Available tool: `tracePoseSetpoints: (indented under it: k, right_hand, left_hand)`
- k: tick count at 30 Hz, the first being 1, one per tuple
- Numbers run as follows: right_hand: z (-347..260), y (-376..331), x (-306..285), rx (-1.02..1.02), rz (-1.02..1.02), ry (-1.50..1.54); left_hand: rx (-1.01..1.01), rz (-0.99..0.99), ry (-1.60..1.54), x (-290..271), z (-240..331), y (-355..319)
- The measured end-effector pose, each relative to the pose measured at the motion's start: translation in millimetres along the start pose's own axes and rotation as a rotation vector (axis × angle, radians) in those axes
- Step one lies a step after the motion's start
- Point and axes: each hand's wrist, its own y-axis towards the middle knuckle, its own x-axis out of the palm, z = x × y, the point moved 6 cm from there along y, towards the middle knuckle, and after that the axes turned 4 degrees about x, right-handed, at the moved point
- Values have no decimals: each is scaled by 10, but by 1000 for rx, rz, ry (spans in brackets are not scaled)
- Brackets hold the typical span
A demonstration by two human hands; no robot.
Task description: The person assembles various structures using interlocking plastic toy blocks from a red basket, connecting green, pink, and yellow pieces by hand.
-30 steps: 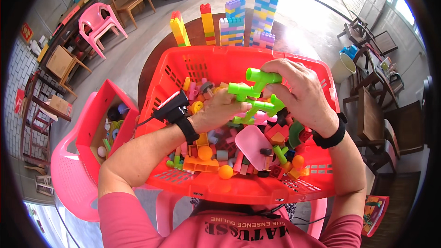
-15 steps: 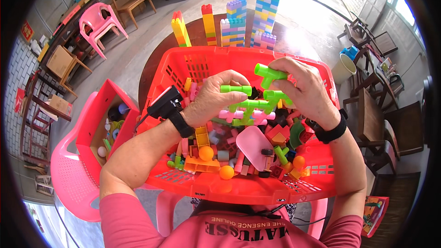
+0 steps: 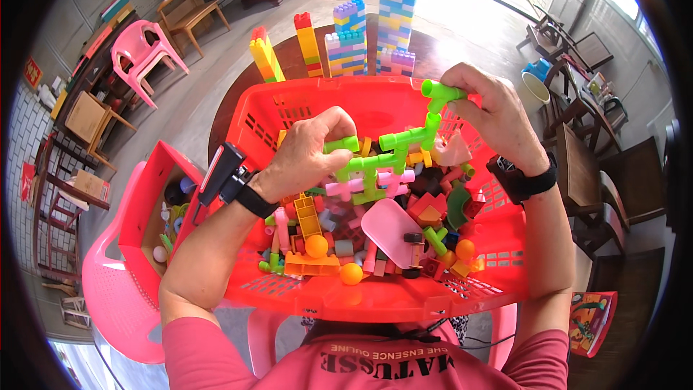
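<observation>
Over the basket I hold a joined assembly of toy pipe pieces, light green with some pink ones. My left hand (image 3: 307,155) pinches the green pipe assembly (image 3: 367,165) at its left end, thumb and fingers around a short tube. A green T-shaped pipe piece (image 3: 438,94) stands at the upper right end of the assembly, and my right hand (image 3: 498,112) grips its right side. Pink pipe pieces (image 3: 343,188) sit in the lower part of the assembly. Below lies a red plastic basket (image 3: 375,305) with mixed toy parts, among them a pink tray-like piece (image 3: 395,230) and orange balls (image 3: 316,246).
Towers of building blocks (image 3: 395,18) stand on a round dark table (image 3: 234,108) behind the basket. At left, a red box (image 3: 137,235) of toys rests on a pink chair (image 3: 108,303). Wooden chairs (image 3: 581,173) line the right side.
My right hand has moved up and right with the T-piece, which now sits on the raised arm of the assembly. My left hand shifted slightly left and down. The view has shifted a little.
</observation>
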Motion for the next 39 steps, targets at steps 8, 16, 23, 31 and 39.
tracePoseSetpoints:
  k: [8,16,23,31,39]
  right_hand:
    - [-82,-46,7,-88,-46,-26]
    - [-174,-72,-18,-238,-21,-65]
    - [-175,-108,-34,-250,-56,-107]
    - [-253,-127,-18,-303,-33,-117]
    - [-176,-148,158,-283,-186,-175]
  left_hand:
    - [105,30,234,43,156,-16]
    - [412,17,780,271,450,-43]
    - [281,-106,784,317,363,-31]
    - [386,-14,677,478,587,78]
    - [393,-73,739,644,489,230]
